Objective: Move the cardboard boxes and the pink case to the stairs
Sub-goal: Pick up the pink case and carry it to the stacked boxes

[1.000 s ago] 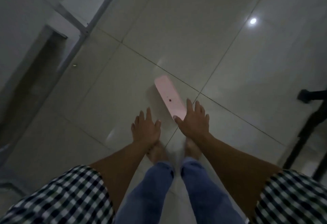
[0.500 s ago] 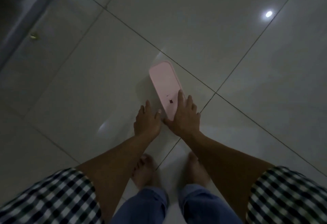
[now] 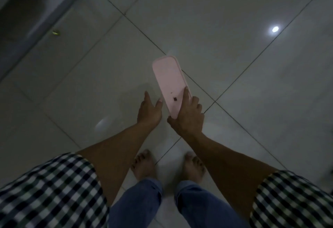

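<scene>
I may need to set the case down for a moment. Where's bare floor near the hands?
Bare glossy tile floor lies right of the right hand, out to the lamp reflection, and left of the left hand, up to the small yellowish scrap. Crowded: around the flat pink rounded case and the bare feet.

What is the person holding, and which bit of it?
The pink case, by its near end: the right hand grips that end. The left hand is open beside it, thumb at its edge.
</scene>
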Demonstrator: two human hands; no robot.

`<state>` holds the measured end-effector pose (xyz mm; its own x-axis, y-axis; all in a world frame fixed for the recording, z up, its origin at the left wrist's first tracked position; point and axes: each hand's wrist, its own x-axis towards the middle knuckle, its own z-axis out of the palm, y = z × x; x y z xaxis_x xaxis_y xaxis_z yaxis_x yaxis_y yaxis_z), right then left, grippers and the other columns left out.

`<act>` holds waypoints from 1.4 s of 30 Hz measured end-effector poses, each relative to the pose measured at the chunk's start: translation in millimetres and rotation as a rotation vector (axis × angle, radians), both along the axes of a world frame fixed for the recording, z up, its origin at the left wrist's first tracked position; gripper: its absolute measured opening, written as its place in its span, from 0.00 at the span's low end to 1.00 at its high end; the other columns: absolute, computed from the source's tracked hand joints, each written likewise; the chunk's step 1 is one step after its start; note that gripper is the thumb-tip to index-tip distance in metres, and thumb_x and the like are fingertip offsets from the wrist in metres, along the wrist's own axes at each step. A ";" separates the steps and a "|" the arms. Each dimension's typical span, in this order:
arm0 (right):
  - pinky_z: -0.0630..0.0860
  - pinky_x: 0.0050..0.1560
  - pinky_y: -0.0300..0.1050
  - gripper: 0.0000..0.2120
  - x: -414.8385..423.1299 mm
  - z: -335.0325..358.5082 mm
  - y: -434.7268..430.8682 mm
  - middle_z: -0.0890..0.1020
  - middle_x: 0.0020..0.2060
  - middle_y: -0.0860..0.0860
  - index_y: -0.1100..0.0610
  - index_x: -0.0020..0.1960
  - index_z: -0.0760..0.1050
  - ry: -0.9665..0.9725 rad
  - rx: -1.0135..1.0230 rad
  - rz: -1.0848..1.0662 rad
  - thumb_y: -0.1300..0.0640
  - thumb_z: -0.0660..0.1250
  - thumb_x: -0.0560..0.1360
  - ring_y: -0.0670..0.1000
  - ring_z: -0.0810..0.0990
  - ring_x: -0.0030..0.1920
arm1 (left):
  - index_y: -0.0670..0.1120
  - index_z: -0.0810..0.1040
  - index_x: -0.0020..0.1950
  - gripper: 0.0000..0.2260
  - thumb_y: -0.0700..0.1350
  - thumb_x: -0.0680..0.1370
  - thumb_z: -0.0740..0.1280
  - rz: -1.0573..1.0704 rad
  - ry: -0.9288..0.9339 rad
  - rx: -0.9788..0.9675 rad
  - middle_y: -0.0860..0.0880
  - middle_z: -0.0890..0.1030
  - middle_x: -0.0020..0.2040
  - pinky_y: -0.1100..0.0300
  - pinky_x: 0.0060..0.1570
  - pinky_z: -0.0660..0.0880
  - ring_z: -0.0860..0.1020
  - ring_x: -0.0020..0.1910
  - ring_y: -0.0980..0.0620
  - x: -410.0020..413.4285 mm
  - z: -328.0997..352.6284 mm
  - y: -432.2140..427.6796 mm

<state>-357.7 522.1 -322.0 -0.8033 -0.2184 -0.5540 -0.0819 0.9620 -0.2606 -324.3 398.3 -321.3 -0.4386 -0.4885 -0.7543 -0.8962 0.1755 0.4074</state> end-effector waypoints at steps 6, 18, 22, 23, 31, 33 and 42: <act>0.75 0.51 0.54 0.58 4.4 157.8 -14.8 0.66 0.64 0.57 0.48 0.80 0.44 0.008 -0.071 0.091 0.36 0.76 0.64 0.59 0.71 0.58 | 0.54 0.44 0.81 0.32 0.61 0.82 0.54 0.294 0.170 0.117 0.46 0.58 0.80 0.53 0.74 0.61 0.63 0.76 0.44 3.5 142.3 1.8; 0.70 0.41 0.47 0.46 52.7 448.8 -53.4 0.69 0.61 0.56 0.48 0.79 0.56 0.142 -0.234 0.489 0.41 0.73 0.68 0.55 0.73 0.51 | 0.61 0.60 0.78 0.21 0.54 0.84 0.55 0.841 0.579 0.083 0.52 0.75 0.69 0.47 0.66 0.73 0.77 0.63 0.49 74.8 428.0 -7.7; 0.72 0.42 0.48 0.47 88.0 513.9 -65.4 0.67 0.62 0.56 0.49 0.80 0.53 0.157 -0.271 0.681 0.39 0.72 0.69 0.55 0.72 0.53 | 0.63 0.61 0.77 0.20 0.54 0.84 0.55 0.999 0.637 0.036 0.53 0.76 0.68 0.48 0.64 0.75 0.78 0.62 0.50 124.6 490.8 -12.7; 0.73 0.44 0.48 0.47 99.5 525.6 -68.2 0.67 0.62 0.56 0.50 0.80 0.53 0.162 -0.277 0.723 0.39 0.72 0.69 0.56 0.72 0.53 | 0.62 0.61 0.77 0.20 0.54 0.84 0.55 1.033 0.648 0.009 0.53 0.77 0.67 0.49 0.63 0.75 0.78 0.61 0.50 138.7 502.1 -13.5; 0.74 0.46 0.49 0.47 210.9 582.5 -123.2 0.68 0.62 0.55 0.48 0.79 0.52 0.170 -0.390 1.044 0.33 0.69 0.69 0.56 0.72 0.55 | 0.59 0.56 0.79 0.22 0.52 0.85 0.55 1.336 0.739 -0.156 0.55 0.73 0.66 0.56 0.54 0.76 0.76 0.56 0.52 270.7 564.0 -42.1; 0.75 0.49 0.51 0.49 249.5 589.8 -139.9 0.68 0.64 0.56 0.48 0.79 0.52 0.153 -0.410 1.124 0.30 0.69 0.67 0.58 0.73 0.58 | 0.58 0.49 0.81 0.26 0.55 0.84 0.55 1.458 0.738 -0.143 0.56 0.71 0.64 0.52 0.58 0.75 0.75 0.58 0.50 316.3 574.6 -51.2; 0.74 0.52 0.51 0.44 471.1 615.3 -196.3 0.71 0.64 0.54 0.45 0.76 0.56 0.092 -0.473 1.529 0.33 0.70 0.67 0.57 0.72 0.59 | 0.61 0.55 0.77 0.22 0.51 0.84 0.57 1.719 0.848 -0.310 0.52 0.74 0.64 0.49 0.43 0.81 0.79 0.54 0.49 579.8 601.9 -83.7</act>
